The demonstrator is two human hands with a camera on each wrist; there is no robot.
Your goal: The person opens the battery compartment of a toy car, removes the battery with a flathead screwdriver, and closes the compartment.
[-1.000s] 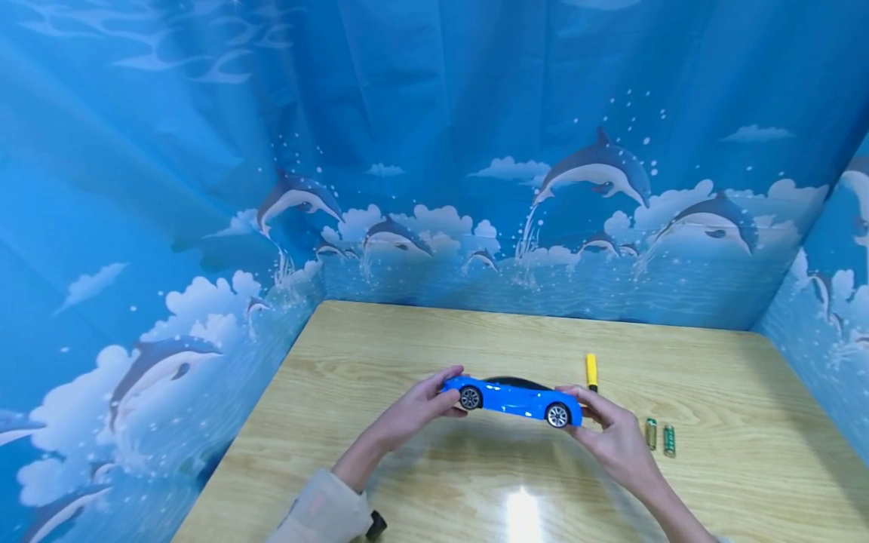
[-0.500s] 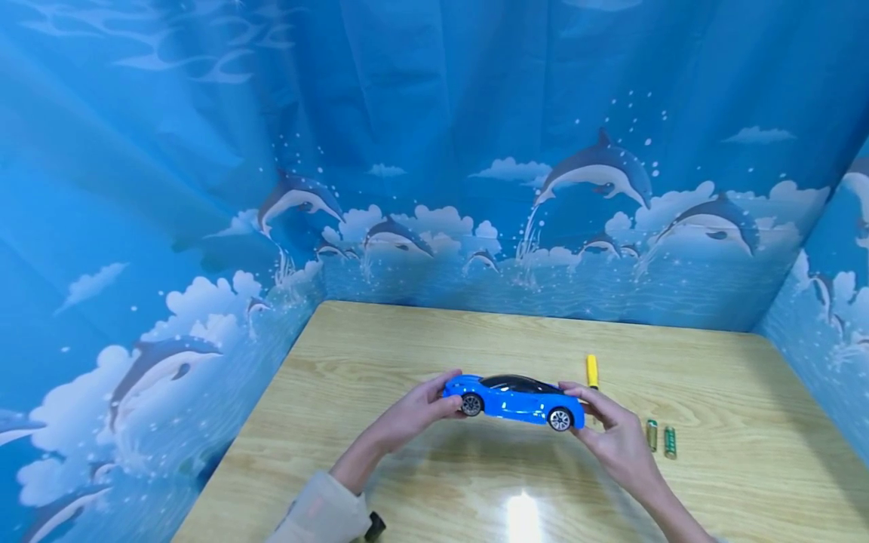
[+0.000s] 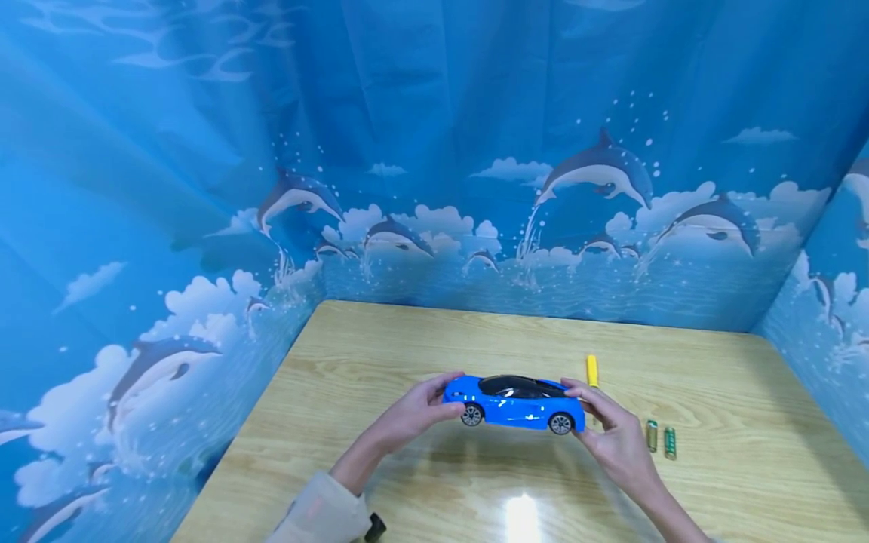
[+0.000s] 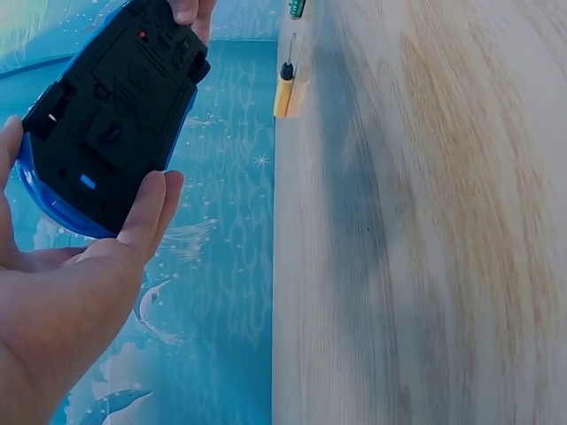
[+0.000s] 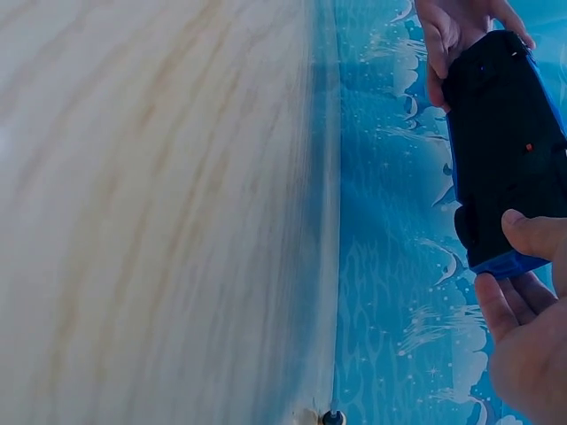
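A blue toy car (image 3: pixel 516 407) with a black roof is held up over the table, its side facing the head camera. My left hand (image 3: pixel 419 411) grips the left end, fingers and thumb around it by the wheel. At the other end, my right hand (image 3: pixel 614 437) pinches the car between thumb and fingers. Both wrist views show the car's flat black underside (image 4: pixel 120 115), with a small red switch-like spot and, in the left wrist view, a blue mark near one end.
Behind the right hand lies a yellow-handled screwdriver (image 3: pixel 592 371). Two green batteries (image 3: pixel 670 443) lie side by side right of that hand on the wooden table (image 3: pixel 380 339). A blue dolphin-print curtain (image 3: pixel 434 151) surrounds the table's back and sides.
The car has rolled in both hands, so more of its black roof and bonnet now faces the head camera. Both hands keep their grip and have barely shifted.
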